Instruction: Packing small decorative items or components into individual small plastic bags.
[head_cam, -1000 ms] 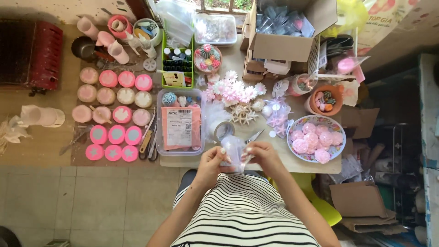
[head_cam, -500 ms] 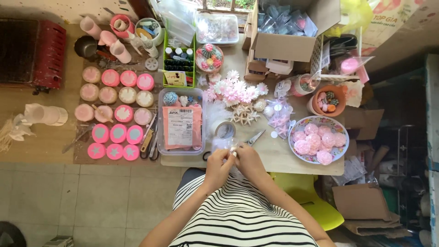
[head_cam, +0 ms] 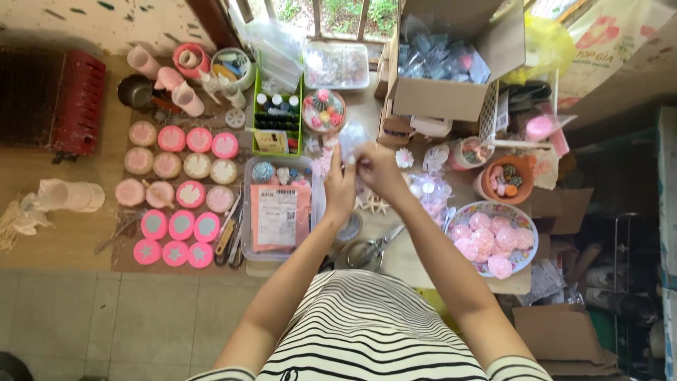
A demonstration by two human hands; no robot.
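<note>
My left hand (head_cam: 341,185) and my right hand (head_cam: 375,169) are stretched out over the middle of the table, fingertips together on a small clear plastic bag (head_cam: 352,139) held above the pile of pink and white flowers (head_cam: 326,159). Both hands pinch the bag near its lower edge. Below my arms lie scissors (head_cam: 367,250) and a roll of tape (head_cam: 349,227), partly hidden by my left wrist. A flowered plate (head_cam: 518,215) with pink round pieces sits to the right of my right forearm.
A clear box (head_cam: 248,212) with a pink parcel lies left of my hands. Rows of pink and cream round moulds (head_cam: 176,180) fill the left side. A green tray of small bottles (head_cam: 274,111), an open cardboard box (head_cam: 451,63) and a terracotta pot (head_cam: 502,175) stand at the back.
Both hands have moved from the near table edge out over the flowers, carrying the clear bag away from my body. The view has tilted forward, so the table sits lower in frame.
</note>
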